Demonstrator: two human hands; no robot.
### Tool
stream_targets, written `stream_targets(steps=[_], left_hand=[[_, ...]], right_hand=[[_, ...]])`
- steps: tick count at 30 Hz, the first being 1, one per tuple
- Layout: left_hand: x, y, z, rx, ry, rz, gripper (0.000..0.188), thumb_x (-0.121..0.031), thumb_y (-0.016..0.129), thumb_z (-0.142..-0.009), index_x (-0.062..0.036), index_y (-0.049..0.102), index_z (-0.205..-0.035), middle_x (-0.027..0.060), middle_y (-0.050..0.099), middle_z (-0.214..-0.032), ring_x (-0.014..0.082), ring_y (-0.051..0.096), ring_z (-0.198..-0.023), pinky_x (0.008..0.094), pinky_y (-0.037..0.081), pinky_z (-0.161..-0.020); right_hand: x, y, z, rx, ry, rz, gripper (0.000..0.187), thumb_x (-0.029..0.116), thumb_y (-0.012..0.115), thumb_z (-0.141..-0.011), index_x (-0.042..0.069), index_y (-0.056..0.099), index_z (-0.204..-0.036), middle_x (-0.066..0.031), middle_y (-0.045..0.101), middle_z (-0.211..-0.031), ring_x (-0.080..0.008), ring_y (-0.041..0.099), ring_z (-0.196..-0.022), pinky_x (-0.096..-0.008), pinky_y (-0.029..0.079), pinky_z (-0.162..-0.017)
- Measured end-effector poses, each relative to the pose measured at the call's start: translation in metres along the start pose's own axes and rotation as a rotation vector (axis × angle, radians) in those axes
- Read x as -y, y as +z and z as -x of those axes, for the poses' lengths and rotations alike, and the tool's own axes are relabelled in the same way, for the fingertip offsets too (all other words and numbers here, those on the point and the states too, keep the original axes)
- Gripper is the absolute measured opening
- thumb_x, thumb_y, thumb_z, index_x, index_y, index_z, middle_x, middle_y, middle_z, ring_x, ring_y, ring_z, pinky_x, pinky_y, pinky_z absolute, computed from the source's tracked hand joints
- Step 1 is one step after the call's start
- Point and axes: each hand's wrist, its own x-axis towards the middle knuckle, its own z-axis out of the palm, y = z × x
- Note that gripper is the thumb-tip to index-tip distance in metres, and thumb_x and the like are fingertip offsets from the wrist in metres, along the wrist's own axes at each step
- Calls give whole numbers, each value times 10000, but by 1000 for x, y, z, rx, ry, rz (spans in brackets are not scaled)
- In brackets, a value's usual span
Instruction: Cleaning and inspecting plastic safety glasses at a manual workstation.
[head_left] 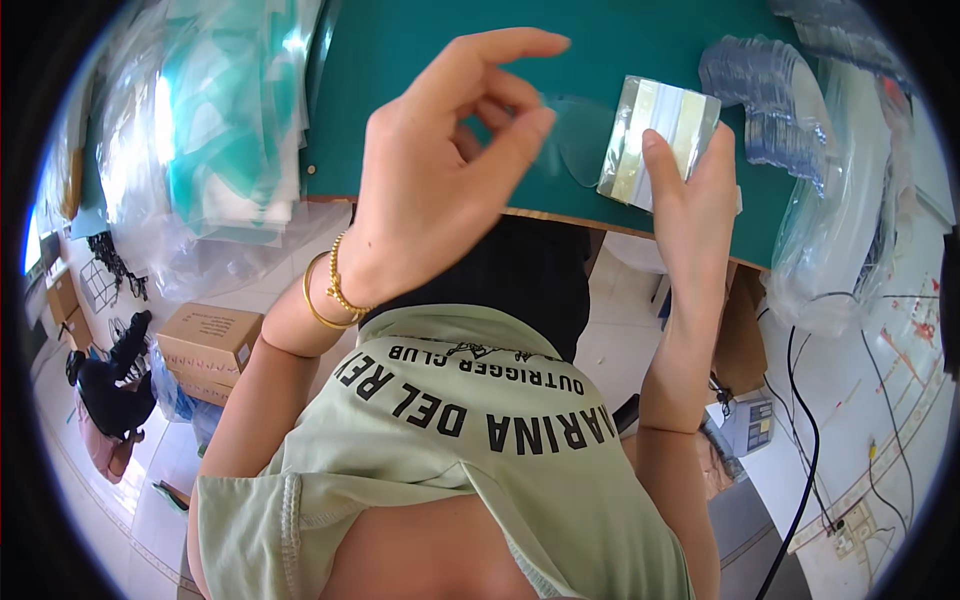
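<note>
My left hand [440,165], with gold bracelets at its wrist, is raised over the near part of the green table [420,20]. Its thumb and middle finger meet in a pinch at the edge of a thin, clear plastic piece [578,145], while the index finger stretches out above. The piece is see-through and partly smeared, so its full outline is hard to make out. To the right, my right hand [692,180] grips a squarish, clear-wrapped packet [640,130] with white and pale yellow stripes. The thumb lies across its face; the other fingers are mostly hidden behind it.
Clear plastic bags and sheets [230,120] pile up on the table's left. Stacked clear shaped plastic pieces [765,95] and a plastic bag [835,230] lie at its right. Cardboard boxes [205,340], a crouching person [110,400] and black cables [805,430] are around the floor.
</note>
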Motion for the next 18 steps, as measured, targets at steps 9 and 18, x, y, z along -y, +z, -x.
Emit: stream_targets(steps=[9,18], left_hand=[[-7,-5,3,54,12,153,580,85,687,-873,18,457,-1402,29,648,-857,32,558,-709,147,423,-568],[22,-18,9,-93,-161,28,427,-1,673,-886,-45,575,-1299,12,681,-856,25,547,-681,177,399,-548]], right_hand=[[8,9,-2,6,-99,22,377,166,634,-936,-87,435,-1131,-289,678,-909,-447,684,-829,-454,536,-732],[-4,-12,-22,-20,-124,-311,323,224,658,-977,-28,556,-1152,-89,666,-1019,-129,629,-830,-274,526,-768]])
